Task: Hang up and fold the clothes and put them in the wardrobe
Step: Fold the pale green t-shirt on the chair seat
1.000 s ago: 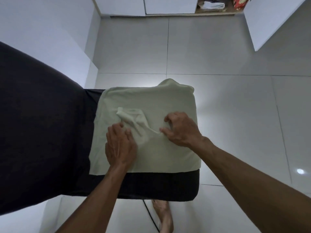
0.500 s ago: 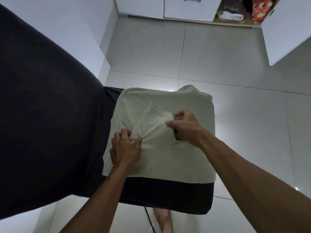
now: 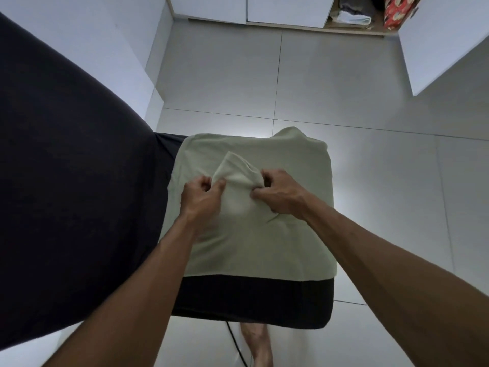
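A pale green garment (image 3: 288,234) lies spread over the corner of a bed with a dark cover (image 3: 254,300). A loose flap of the garment (image 3: 236,172) is bunched up in its middle. My left hand (image 3: 202,196) pinches the flap's left edge with curled fingers. My right hand (image 3: 277,193) pinches its right edge. The two hands sit close together, the flap raised between them. The open wardrobe (image 3: 352,18) is at the far top.
A dark blanket (image 3: 74,181) covers the bed on the left. Grey floor tiles (image 3: 225,75) stretch to the wardrobe, whose white door (image 3: 444,41) stands open at top right. Folded clothes (image 3: 352,19) and a red patterned bag (image 3: 397,11) sit inside. A bare foot (image 3: 258,343) and cable are below.
Both hands have closed on the flap's two edges and lifted it, where the left hand lay flat a second ago. The view has tilted up, showing more of the wardrobe.
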{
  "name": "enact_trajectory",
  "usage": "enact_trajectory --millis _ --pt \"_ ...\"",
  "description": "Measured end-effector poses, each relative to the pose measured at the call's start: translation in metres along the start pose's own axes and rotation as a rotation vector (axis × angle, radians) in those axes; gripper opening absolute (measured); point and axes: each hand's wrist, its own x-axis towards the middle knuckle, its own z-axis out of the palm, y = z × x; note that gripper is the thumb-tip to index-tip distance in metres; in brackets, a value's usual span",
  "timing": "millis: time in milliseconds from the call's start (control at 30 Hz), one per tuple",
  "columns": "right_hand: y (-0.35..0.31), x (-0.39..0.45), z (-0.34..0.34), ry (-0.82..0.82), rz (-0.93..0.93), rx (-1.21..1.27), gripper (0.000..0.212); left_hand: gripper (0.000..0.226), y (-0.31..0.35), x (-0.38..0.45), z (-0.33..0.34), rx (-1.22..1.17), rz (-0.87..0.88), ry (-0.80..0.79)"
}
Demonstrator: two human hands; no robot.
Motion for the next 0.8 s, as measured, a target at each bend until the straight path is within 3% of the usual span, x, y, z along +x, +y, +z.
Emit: enact_trajectory --millis 67,133,233,333,433,633,800 --pt "-0.001 -0.002 -0.004 -0.049 0.058 0.148 0.037 0.017 -0.002 0.000 -0.007 -0.139 -0.020 -0.029" --pt "-0.002 -0.004 -0.008 -0.097 0.102 0.268 0.055 0.030 0.000 0.002 -0.011 -0.251 -0.020 -0.119" --pt "0.000 -0.009 -0.015 0.038 0.065 0.281 0.074 0.053 0.005 0.003 -0.013 -0.297 0.058 -0.208" --pt "0.007 -0.016 -0.017 0.164 0.059 0.384 0.094 0.057 0.004 0.003 -0.015 -0.339 0.055 -0.180" --pt "0.014 -0.020 -0.021 0.147 0.115 0.410 0.104 0.060 0.004 0.008 -0.015 -0.288 0.000 -0.130" --pt "0.018 -0.010 -0.025 0.320 0.073 0.218 0.090 0.073 0.023 0.027 -0.006 -0.092 -0.099 -0.182" --pt "0.012 -0.010 -0.020 0.387 0.028 0.154 0.059 0.045 0.028 0.025 0.005 -0.170 0.000 -0.047"
